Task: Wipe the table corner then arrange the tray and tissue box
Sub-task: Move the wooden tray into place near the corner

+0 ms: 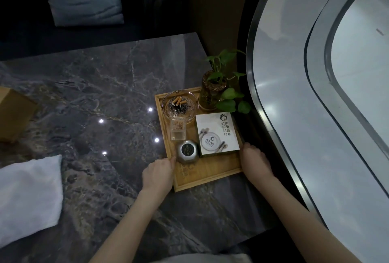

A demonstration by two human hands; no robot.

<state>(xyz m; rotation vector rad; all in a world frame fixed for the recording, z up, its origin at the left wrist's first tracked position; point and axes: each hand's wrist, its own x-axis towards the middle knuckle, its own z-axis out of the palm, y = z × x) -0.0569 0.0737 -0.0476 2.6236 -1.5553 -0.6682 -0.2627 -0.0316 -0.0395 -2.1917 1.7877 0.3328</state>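
Tray first, since both of my hands are on it: my left hand is curled over its left rim near the front corner, fingers hooked over the edge beside the round grey call button, and my right hand is closed on the right rim just in front of the white printed box. Neither hand is spread; each one clamps the wooden edge, one per side, which I judge is the sensible hold for sliding or squaring a loaded tray without tipping it. It sits on the grey marble table at the right-hand corner, close to the curved window ledge. Its load explains the two-handed care: a glass ashtray with butts at the back, a small clear holder in front of it, and a potted plant at the back right corner. Well apart on the left, the white cloth lies put down near the table's front edge, so I take the wiping as done. A tan box sits at the far left edge; I cannot tell whether that or the white one is the tissue box.
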